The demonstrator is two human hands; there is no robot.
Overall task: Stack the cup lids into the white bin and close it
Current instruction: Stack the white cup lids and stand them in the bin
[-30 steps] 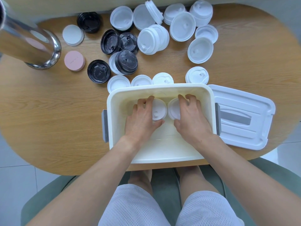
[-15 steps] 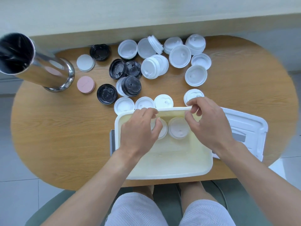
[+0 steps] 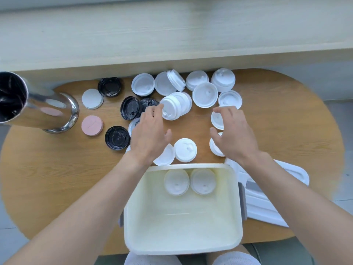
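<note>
- I see the white bin (image 3: 183,224) holding two white lids (image 3: 176,182) side by side.
- My left hand (image 3: 150,135) and right hand (image 3: 234,133) hover released over scattered lids (image 3: 185,150); bin lid (image 3: 267,196) right.

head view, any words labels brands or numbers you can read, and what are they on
Nothing can be read.
Pink disc: a faint line of print, too blurred to read.
Black cup lids: raised markings, too small to read.
White cup lids, white bin, bin cover, steel cylinder: no text seen.
</note>
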